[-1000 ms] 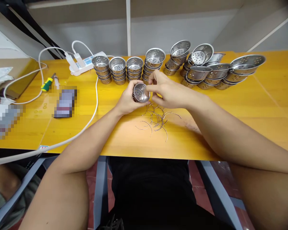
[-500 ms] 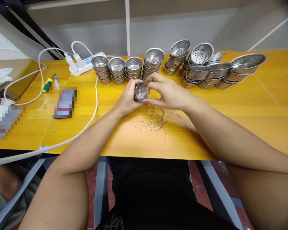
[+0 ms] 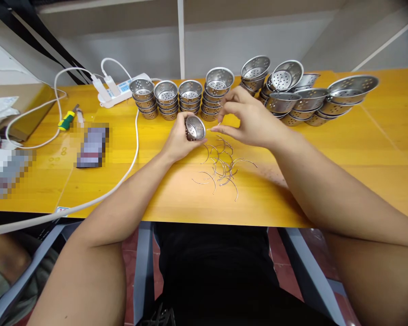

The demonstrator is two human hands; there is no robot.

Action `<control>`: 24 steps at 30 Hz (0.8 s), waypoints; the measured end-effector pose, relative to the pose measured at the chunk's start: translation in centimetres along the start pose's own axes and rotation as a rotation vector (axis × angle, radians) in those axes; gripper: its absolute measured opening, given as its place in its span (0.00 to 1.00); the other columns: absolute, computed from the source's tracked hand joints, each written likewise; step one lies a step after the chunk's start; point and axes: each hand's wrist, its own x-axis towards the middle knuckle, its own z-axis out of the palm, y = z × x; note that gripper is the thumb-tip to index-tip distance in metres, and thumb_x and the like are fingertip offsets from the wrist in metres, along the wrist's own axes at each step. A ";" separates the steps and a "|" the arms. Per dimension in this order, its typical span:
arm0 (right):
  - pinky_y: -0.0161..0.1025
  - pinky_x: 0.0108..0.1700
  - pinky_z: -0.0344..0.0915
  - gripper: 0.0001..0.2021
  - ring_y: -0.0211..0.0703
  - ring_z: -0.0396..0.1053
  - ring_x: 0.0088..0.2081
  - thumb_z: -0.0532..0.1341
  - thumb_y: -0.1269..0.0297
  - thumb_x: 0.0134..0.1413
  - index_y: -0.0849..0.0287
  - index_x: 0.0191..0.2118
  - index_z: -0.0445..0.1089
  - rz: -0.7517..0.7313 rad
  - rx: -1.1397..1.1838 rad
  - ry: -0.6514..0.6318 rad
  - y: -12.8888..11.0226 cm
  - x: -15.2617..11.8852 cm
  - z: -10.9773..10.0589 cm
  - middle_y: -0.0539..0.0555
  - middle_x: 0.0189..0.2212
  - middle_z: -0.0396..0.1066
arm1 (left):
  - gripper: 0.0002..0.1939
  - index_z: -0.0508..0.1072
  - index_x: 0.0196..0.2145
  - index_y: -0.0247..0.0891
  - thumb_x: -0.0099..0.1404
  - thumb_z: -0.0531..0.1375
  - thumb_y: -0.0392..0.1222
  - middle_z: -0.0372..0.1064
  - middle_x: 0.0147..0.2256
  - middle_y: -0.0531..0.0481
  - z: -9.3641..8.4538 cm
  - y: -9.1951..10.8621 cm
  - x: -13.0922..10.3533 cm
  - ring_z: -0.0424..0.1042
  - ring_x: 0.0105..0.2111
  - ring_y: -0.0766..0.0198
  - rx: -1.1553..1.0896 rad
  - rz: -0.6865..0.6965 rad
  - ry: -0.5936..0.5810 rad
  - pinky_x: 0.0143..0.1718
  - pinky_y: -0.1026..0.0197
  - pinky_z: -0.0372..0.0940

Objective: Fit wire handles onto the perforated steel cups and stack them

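Observation:
My left hand (image 3: 182,138) is wrapped round a small metal cup with holes (image 3: 195,128), tilted so that its mouth faces up and to the right. Just right of its rim, my right hand (image 3: 240,115) pinches a thin, faint piece that looks like wire (image 3: 209,130); its full shape is hard to make out. Below both hands, several curved metal wires (image 3: 224,168) lie in a loose tangle on the table.
Stacks of perforated cups (image 3: 166,97) stand along the back. More stacks lean at the right (image 3: 311,99). To the left are a power strip (image 3: 124,90), a white cable (image 3: 136,149), a green-and-yellow tool handle (image 3: 67,121), a blurred phone (image 3: 92,147) and a cardboard box (image 3: 34,115).
My right hand has drawn away from the cup's rim, up and to the right. My left hand has shifted the cup slightly left and tilted it. The wires on the table lie as before.

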 end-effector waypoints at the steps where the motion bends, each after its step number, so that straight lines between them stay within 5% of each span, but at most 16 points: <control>1: 0.69 0.72 0.79 0.24 0.69 0.80 0.62 0.74 0.31 0.76 0.48 0.49 0.85 0.010 0.008 -0.062 0.5 -0.1 -0.4 0.65 0.62 0.81 | 0.49 0.60 0.70 0.51 0.70 0.85 0.67 0.74 0.66 0.45 0.1 -0.3 -0.1 0.83 0.64 0.49 -0.014 -0.031 0.018 0.68 0.46 0.79; 6: 0.60 0.54 0.82 0.18 0.60 0.83 0.47 0.79 0.40 0.68 0.50 0.44 0.88 0.018 -0.014 -0.470 2.8 -0.5 -0.7 0.61 0.51 0.84 | 0.54 0.61 0.67 0.51 0.63 0.88 0.71 0.76 0.62 0.45 0.6 -1.1 0.0 0.85 0.59 0.51 -0.097 -0.109 0.060 0.64 0.44 0.83; 9: 0.56 0.48 0.81 0.14 0.58 0.82 0.44 0.79 0.47 0.67 0.51 0.48 0.88 -0.002 -0.058 -0.551 2.5 -0.5 -0.8 0.61 0.48 0.86 | 0.54 0.68 0.68 0.49 0.60 0.88 0.76 0.78 0.65 0.42 0.6 -0.3 0.3 0.85 0.64 0.46 -0.103 -0.129 0.046 0.71 0.39 0.82; 13: 0.59 0.54 0.83 0.28 0.63 0.83 0.49 0.74 0.32 0.75 0.51 0.61 0.85 0.009 -0.053 -0.299 0.2 -0.2 -1.6 0.63 0.55 0.87 | 0.56 0.75 0.68 0.46 0.61 0.80 0.89 0.82 0.66 0.38 0.3 1.6 0.4 0.85 0.67 0.43 -0.149 -0.094 -0.010 0.74 0.38 0.80; 16: 0.67 0.67 0.81 0.41 0.73 0.82 0.63 0.78 0.29 0.71 0.50 0.75 0.80 -0.011 -0.005 -0.131 -2.0 0.5 -1.0 0.67 0.66 0.84 | 0.56 0.76 0.69 0.45 0.63 0.78 0.90 0.83 0.66 0.36 0.5 2.6 0.3 0.86 0.66 0.42 -0.139 -0.052 -0.052 0.71 0.40 0.84; 20: 0.67 0.70 0.80 0.40 0.75 0.80 0.65 0.80 0.34 0.68 0.48 0.77 0.79 -0.061 -0.036 -0.220 -3.9 2.8 -0.2 0.66 0.67 0.82 | 0.59 0.68 0.72 0.48 0.62 0.81 0.87 0.79 0.70 0.36 1.0 2.3 0.3 0.87 0.65 0.44 -0.156 -0.069 -0.006 0.64 0.43 0.88; 24: 0.67 0.72 0.79 0.33 0.70 0.81 0.61 0.81 0.43 0.69 0.51 0.72 0.84 -0.054 -0.162 -0.267 -5.3 7.1 -2.9 0.64 0.64 0.83 | 0.60 0.58 0.77 0.56 0.66 0.82 0.83 0.69 0.78 0.36 1.2 1.1 0.3 0.84 0.70 0.43 -0.171 -0.087 0.069 0.64 0.40 0.88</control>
